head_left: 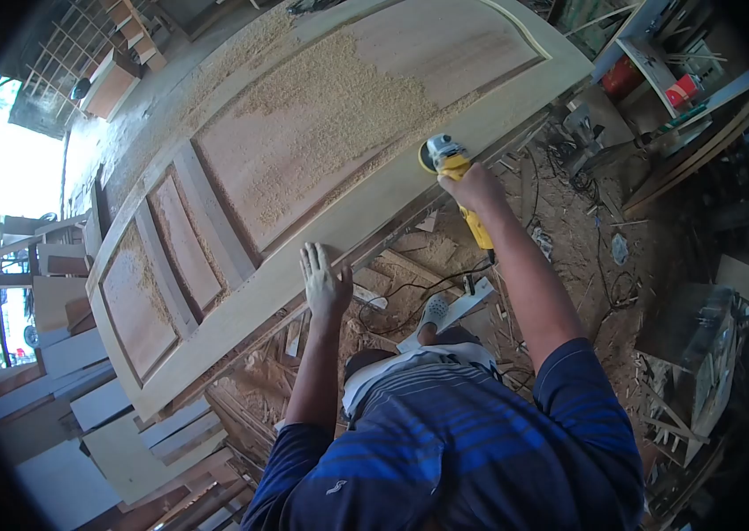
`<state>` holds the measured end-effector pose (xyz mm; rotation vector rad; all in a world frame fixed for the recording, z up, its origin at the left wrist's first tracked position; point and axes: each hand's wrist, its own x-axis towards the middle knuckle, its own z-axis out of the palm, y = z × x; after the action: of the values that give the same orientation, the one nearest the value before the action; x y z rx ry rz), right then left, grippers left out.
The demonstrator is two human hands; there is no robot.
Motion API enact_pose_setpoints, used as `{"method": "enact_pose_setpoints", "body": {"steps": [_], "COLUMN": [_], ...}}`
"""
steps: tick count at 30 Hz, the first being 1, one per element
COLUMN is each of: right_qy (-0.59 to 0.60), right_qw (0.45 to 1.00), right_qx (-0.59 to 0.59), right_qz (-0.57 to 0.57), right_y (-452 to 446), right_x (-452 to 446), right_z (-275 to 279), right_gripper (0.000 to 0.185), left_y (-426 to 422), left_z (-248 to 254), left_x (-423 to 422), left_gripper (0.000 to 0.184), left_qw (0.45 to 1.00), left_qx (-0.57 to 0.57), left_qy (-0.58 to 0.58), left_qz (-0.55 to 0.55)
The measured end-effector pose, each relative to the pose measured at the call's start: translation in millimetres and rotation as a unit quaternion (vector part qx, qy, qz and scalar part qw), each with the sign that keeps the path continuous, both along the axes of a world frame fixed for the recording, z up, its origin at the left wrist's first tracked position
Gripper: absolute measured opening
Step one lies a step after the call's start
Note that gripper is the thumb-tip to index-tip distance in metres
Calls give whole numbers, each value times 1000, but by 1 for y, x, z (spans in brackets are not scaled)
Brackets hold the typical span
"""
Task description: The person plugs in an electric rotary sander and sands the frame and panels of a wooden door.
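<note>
A large panelled wooden door (pixel 344 219) lies flat in front of me, its recessed panels strewn with wood shavings (pixel 339 97). My right hand (pixel 474 188) is wrapped round a yellow angle grinder (pixel 477 232). The grinder's grey head and disc are at the door's near edge rail; whether the disc touches the wood I cannot tell. My left hand (pixel 325 285) rests on the same rail further left, fingers stretched out flat on the wood and the thumb near the edge.
Power cords (pixel 600 265) and wood scraps lie on the dusty floor to the right and below the door. Stacked boards (pixel 82 407) stand at lower left. A wooden shelf (pixel 649 75) with a red item is at upper right. My foot in a light shoe (pixel 434 310) is beneath.
</note>
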<state>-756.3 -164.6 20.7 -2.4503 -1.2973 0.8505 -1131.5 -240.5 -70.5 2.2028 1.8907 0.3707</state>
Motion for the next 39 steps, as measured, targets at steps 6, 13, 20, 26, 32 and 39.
{"method": "enact_pose_setpoints", "body": {"steps": [6, 13, 20, 26, 32, 39], "right_qy": [4, 51, 25, 32, 80, 36], "right_qw": [999, 998, 993, 965, 947, 957], "right_qx": [27, 4, -26, -4, 35, 52], "right_qz": [-40, -22, 116, 259, 308, 283], "right_y": [10, 1, -41, -72, -75, -55], "right_x": [34, -19, -189, -327, -411, -361], "right_z": [-3, -4, 11, -1, 16, 11], "right_gripper": [74, 72, 57, 54, 47, 41], "left_y": [0, 7, 8, -35, -38, -4], "left_z": [26, 38, 36, 48, 20, 35], "left_x": [54, 99, 45, -72, -162, -106], "left_gripper": [52, 44, 72, 79, 83, 78], "left_qw": [992, 904, 694, 678, 625, 647], "left_qx": [-13, -214, -380, -283, -206, -266], "left_qy": [-111, -370, -597, -643, -712, -668], "left_qz": [-63, -28, 133, 216, 244, 255]}}
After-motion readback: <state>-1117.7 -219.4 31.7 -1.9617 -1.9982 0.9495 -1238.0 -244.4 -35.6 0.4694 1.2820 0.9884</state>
